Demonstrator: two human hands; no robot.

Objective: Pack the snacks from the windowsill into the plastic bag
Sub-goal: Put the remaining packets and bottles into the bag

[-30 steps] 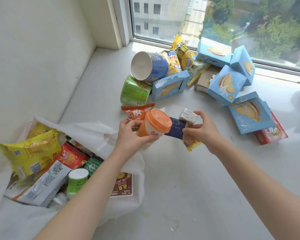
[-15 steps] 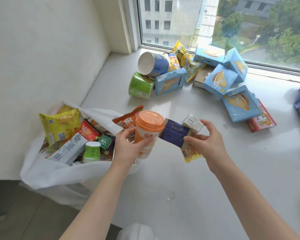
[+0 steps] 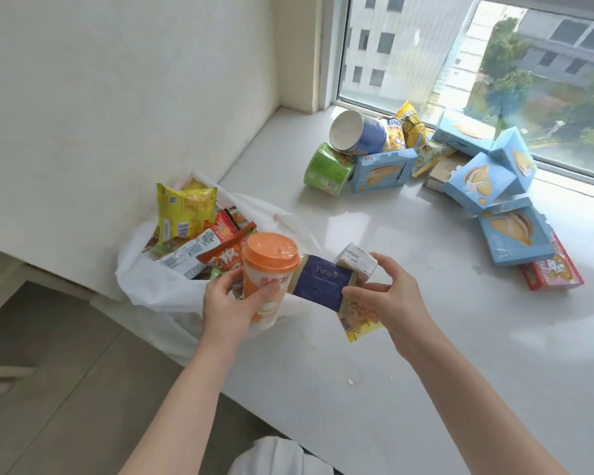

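Left grip (image 3: 227,305) snug around orange cup (image 3: 269,265), right grip (image 3: 390,298) tight on blue packet (image 3: 321,283).

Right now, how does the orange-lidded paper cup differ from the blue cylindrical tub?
The orange-lidded paper cup is held nearly upright in the left hand; the blue cylindrical tub lies on its side on the white windowsill. The cup is near the white plastic bag; the tub leans on a green tub. Both are round containers.
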